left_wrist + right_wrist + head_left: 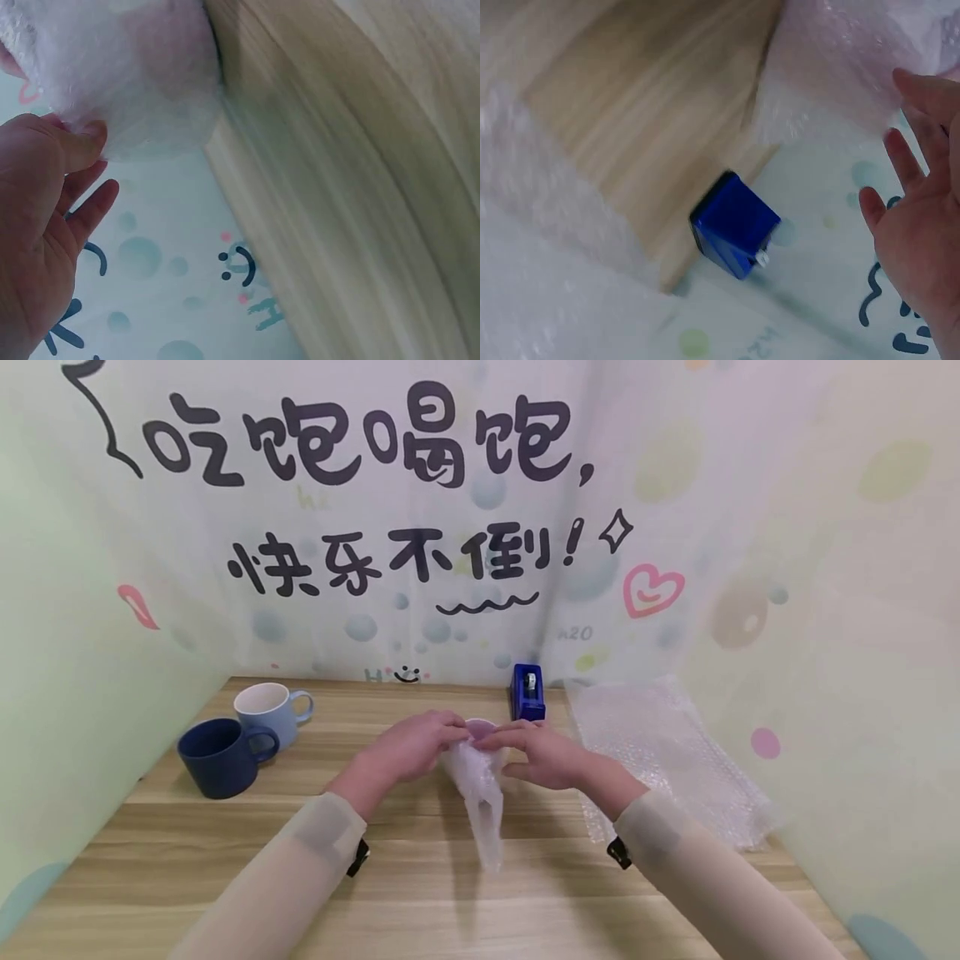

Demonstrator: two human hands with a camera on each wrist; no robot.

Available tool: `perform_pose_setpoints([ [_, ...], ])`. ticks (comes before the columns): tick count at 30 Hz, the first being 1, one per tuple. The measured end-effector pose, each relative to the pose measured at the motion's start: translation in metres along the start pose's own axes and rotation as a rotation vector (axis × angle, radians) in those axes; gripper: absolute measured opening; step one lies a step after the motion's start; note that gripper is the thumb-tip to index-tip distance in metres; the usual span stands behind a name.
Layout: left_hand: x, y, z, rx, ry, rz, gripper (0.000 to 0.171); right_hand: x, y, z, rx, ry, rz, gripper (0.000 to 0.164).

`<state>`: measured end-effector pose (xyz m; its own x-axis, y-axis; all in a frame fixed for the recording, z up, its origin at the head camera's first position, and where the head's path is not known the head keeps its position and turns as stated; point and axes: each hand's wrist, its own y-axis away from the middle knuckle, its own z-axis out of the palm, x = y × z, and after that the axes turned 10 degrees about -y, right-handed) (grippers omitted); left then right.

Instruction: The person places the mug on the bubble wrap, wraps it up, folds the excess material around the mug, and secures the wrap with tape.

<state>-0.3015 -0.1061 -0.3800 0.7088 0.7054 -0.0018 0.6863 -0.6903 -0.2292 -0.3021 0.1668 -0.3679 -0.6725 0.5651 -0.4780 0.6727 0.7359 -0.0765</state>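
Observation:
A pinkish cup [481,727] wrapped in clear bubble wrap [477,772] is between my two hands; only its rim and part of the inside show bare. A loose tail of the wrap hangs toward me. My left hand [420,745] pinches the wrap at the left of the rim, its thumb [91,136] pressed on the plastic. From the right, my right hand [546,753] lays fairly straight fingers [915,86] on the wrap by the rim. Through the wrap the cup's pink side shows faintly in both wrist views.
A dark blue mug [217,764] and a light blue mug [270,720] stand at the left of the wooden table [360,893]. Behind my right hand is a blue tape dispenser [528,693]. Flat bubble wrap sheets [667,752] lie at the right, near the wall.

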Motion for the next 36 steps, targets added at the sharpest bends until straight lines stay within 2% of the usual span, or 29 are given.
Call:
perform_pose_setpoints([
  [5, 0.0, 0.003, 0.008, -0.035, 0.132, -0.072, 0.047, 0.003, -0.004, 0.024, 0.144, 0.113, -0.086, 0.035],
  [7, 0.002, 0.005, 0.011, -0.04, 0.182, -0.113, 0.052, 0.002, -0.007, 0.03, 0.185, 0.126, -0.086, 0.033],
  [10, 0.004, 0.004, 0.014, -0.017, 0.268, -0.189, 0.057, 0.002, -0.011, 0.037, 0.225, 0.085, -0.053, 0.03],
  [12, 0.006, 0.001, 0.017, 0.005, 0.317, -0.243, 0.055, 0.001, -0.011, 0.04, 0.243, 0.048, -0.023, 0.03],
  [15, 0.009, -0.004, 0.017, 0.022, 0.37, -0.303, 0.05, 0.002, -0.008, 0.043, 0.285, 0.085, -0.026, 0.033],
  [18, 0.011, -0.01, 0.014, -0.001, 0.36, -0.304, 0.049, 0.002, 0.0, 0.044, 0.349, 0.217, -0.074, 0.049],
  [20, 0.012, -0.013, 0.011, -0.025, 0.358, -0.301, 0.048, 0.0, 0.009, 0.042, 0.374, 0.324, -0.142, 0.061],
  [22, 0.013, -0.015, 0.009, -0.052, 0.358, -0.299, 0.048, -0.004, 0.02, 0.04, 0.357, 0.387, -0.246, 0.069],
  [24, 0.012, -0.015, 0.008, -0.061, 0.359, -0.297, 0.047, -0.01, 0.03, 0.038, 0.315, 0.411, -0.362, 0.071],
  [28, 0.01, -0.013, 0.007, -0.033, 0.385, -0.28, 0.044, -0.019, 0.04, 0.037, 0.272, 0.362, -0.531, 0.056],
  [31, 0.009, -0.011, 0.009, -0.006, 0.411, -0.258, 0.042, -0.021, 0.039, 0.039, 0.33, 0.322, -0.591, 0.042],
  [33, 0.008, -0.009, 0.011, 0.004, 0.425, -0.246, 0.041, -0.02, 0.035, 0.041, 0.405, 0.27, -0.59, 0.036],
  [36, 0.008, -0.009, 0.014, 0.008, 0.418, -0.225, 0.038, -0.016, 0.028, 0.044, 0.554, 0.163, -0.506, 0.026],
])
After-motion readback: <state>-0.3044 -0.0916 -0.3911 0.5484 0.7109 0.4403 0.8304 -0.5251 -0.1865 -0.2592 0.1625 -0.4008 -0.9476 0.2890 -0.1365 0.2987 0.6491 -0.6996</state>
